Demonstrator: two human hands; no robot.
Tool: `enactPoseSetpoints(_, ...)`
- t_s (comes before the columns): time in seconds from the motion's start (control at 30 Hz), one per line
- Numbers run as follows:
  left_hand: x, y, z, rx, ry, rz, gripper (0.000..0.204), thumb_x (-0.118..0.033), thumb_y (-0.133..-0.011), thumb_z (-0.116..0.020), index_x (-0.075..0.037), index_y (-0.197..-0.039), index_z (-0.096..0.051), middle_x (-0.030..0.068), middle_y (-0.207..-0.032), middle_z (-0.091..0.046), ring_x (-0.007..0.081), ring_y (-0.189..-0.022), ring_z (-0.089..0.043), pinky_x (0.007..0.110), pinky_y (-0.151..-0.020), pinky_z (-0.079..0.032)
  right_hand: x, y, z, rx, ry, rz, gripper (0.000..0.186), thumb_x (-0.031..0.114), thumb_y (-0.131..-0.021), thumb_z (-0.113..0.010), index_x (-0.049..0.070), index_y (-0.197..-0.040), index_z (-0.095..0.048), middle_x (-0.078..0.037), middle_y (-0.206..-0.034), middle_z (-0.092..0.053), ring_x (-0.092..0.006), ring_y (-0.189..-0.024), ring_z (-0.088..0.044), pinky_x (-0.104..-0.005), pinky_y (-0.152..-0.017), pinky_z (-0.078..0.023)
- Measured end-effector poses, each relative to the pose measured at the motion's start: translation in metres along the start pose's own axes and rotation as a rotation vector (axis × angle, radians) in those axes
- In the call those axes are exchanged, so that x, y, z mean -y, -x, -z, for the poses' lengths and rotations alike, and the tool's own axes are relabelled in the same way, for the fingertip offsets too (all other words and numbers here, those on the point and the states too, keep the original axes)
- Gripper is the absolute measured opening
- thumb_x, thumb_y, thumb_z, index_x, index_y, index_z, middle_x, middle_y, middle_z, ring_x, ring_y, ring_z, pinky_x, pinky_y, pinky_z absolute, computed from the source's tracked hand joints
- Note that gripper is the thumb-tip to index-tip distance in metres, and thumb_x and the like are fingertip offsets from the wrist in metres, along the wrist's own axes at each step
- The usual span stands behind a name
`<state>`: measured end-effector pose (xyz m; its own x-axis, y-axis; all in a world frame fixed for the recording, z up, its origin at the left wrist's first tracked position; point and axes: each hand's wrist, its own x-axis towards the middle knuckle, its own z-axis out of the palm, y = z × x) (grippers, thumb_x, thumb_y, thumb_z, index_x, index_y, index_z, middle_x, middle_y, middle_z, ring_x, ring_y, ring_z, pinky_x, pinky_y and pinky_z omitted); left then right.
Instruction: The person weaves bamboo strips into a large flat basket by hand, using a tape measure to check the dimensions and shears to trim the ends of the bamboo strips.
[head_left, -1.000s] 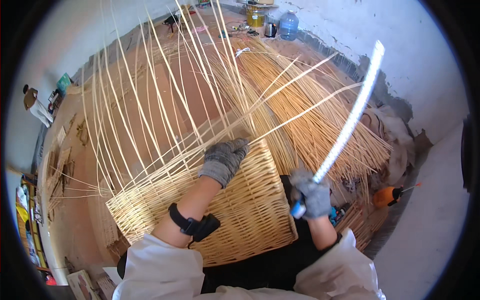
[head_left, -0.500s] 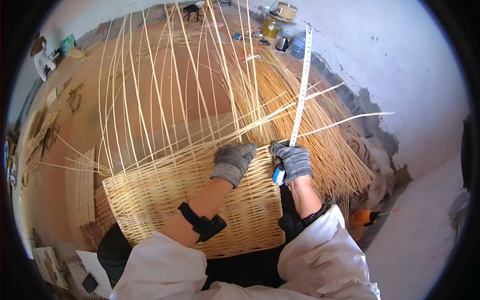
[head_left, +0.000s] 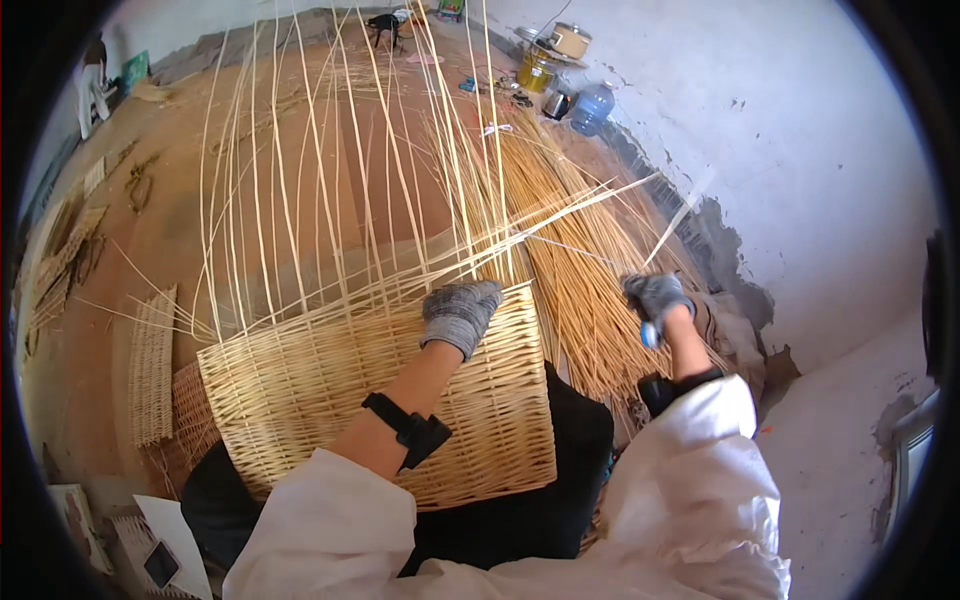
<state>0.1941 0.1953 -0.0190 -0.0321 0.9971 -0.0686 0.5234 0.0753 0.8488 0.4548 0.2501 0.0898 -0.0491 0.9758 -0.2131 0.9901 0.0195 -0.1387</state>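
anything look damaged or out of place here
Yes: low on the white wall at right, the surface looks broken away in ragged grey patches, unlike the paler area above. The woven wicker piece shows no obvious damage.

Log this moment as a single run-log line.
left hand: at top edge of woven panel | right hand: holding blue tape measure, apart from panel | beyond: pale rods on floor
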Motion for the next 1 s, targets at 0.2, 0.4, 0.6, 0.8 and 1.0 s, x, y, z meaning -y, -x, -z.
enactPoseSetpoints(0.2, 0.002, -0.001, -0.012, -0.103, -0.116, 0.046, 0.034, -0.040, -0.080, -0.061, -0.014, -0.101, -0.067, 0.0049, -0.104, -0.064, 0.0204, -0.098, -0.059, 0.028, -0.087, -0.042, 0.023, 0.020, -0.077, 0.199, -1.376, 0.275, 0.021, 0.020, -0.082, -0.061, 0.006, -0.097, -0.063, -0.003, -0.075, -0.062, -0.0056, -0.040, -0.040, -0.0208, -0.034, -0.031)
enactPoseSetpoints(0.4, 0.001, -0.006, -0.012, -0.096, 0.017, 0.157, 0.038, -0.046, -0.074, -0.065, -0.014, -0.095, -0.069, 0.0045, -0.092, -0.068, 0.0191, -0.082, -0.063, 0.030, -0.080, -0.046, 0.071, -0.001, -0.089, 0.137, -1.087, 0.160, 0.022, 0.015, -0.082, -0.062, 0.010, -0.103, -0.065, 0.002, -0.056, -0.052, -0.0071, -0.039, -0.040, -0.0216, -0.036, -0.032)
enactPoseSetpoints(0.6, -0.008, -0.011, -0.014, -0.108, -0.016, 0.328, 0.038, -0.047, -0.073, -0.065, -0.016, -0.095, -0.069, 0.0042, -0.082, -0.068, 0.0172, -0.076, -0.062, 0.031, -0.076, -0.047, 0.076, -0.005, -0.088, 0.067, -0.989, 0.224, 0.020, 0.012, -0.083, -0.060, 0.009, -0.102, -0.065, 0.002, -0.056, -0.052, -0.0071, -0.039, -0.040, -0.0216, -0.035, -0.031)
enactPoseSetpoints(0.8, -0.011, -0.014, -0.016, -0.225, -0.048, 0.377, 0.038, -0.047, -0.077, -0.060, -0.015, -0.096, -0.069, 0.0064, -0.087, -0.068, 0.0204, -0.080, -0.063, 0.032, -0.077, -0.047, 0.078, -0.008, -0.082, 0.225, -0.872, 0.218, 0.017, 0.012, -0.082, -0.059, 0.008, -0.097, -0.067, -0.005, -0.074, -0.061, -0.0129, -0.054, -0.053, -0.0254, -0.050, -0.045)
enactPoseSetpoints(1.0, -0.001, -0.010, -0.023, -0.287, -0.038, 0.227, 0.038, -0.045, -0.081, -0.057, -0.013, -0.097, -0.068, 0.0065, -0.094, -0.067, 0.0227, -0.087, -0.062, 0.032, -0.082, -0.045, 0.077, -0.017, -0.069, 0.261, -0.640, 0.436, 0.022, 0.009, -0.082, -0.055, 0.011, -0.100, -0.066, -0.011, -0.087, -0.062, -0.0195, -0.063, -0.058, -0.0283, -0.059, -0.048)
